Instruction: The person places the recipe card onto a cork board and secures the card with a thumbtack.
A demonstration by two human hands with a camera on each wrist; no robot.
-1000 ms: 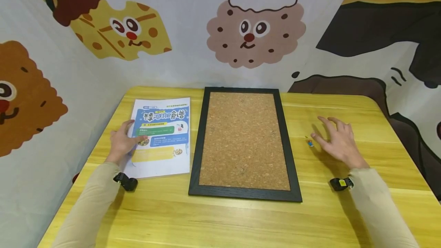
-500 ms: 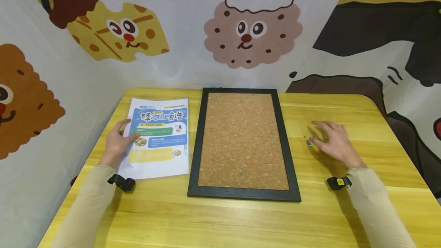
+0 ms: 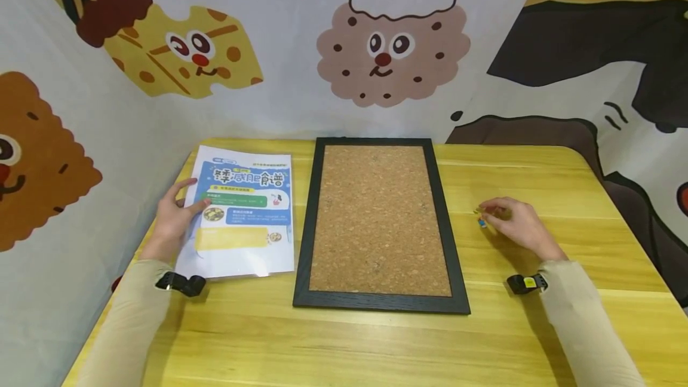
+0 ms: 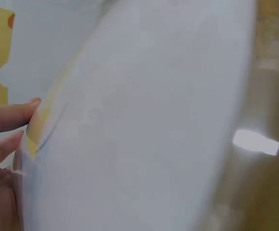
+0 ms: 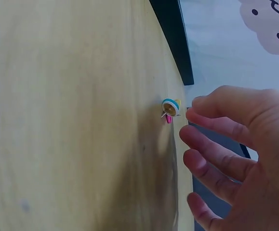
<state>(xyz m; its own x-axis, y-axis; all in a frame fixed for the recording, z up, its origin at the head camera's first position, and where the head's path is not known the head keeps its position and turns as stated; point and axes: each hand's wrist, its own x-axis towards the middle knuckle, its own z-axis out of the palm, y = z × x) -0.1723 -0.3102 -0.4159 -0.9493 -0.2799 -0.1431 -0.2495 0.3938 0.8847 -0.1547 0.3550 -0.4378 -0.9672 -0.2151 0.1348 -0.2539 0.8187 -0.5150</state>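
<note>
Left hand [image 3: 171, 217] pinches the sheet [image 3: 240, 215] at nine o'clock; right hand [image 3: 518, 223], narrow, empty, beside pins [image 5: 170, 107] at three: likely pickup, pinch needed!

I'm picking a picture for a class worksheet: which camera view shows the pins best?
The right wrist view: it shows the pins closest, with a round base and thin metal points visible. The head view shows them only as tiny coloured specks by the right hand. The left wrist view doesn't show them.
</note>
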